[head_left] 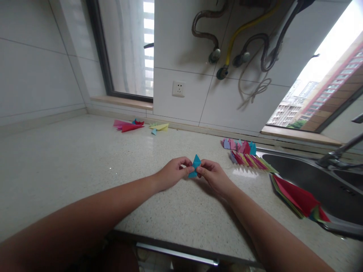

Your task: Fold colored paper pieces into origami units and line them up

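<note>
A small, bright-blue, pointed piece of folded paper (196, 160) is held between both hands, just above the speckled off-white stone worktop (170, 215), near the middle of the view. Its top is shaped to a peak and a crease is shown across it, so some folding is judged to be done; whether the shape is complete cannot be told, and it is not yet set down. To the right, a row of small multicoloured folded-paper pieces (239, 146) is ranged near the wall, and in front of it a row of red, yellow and purple pointed paper pieces (251, 160) is lined up. Beside the stainless-steel sink (297, 168), a larger fanned bundle of red and green folded paper (297, 194) is laid. At the far left, pink and red folded-paper pieces (129, 125) and a pale-yellow folded-paper piece (161, 127) are left apart from these rows.

Both forearms are stretched forward from the near edge and angled inward. The blue piece is pinched from its left side by the thumb and fingers of the left hand (173, 174) and from its right by those of the right hand (215, 176); each grip is closed on the paper, with the fingers curled.
</note>
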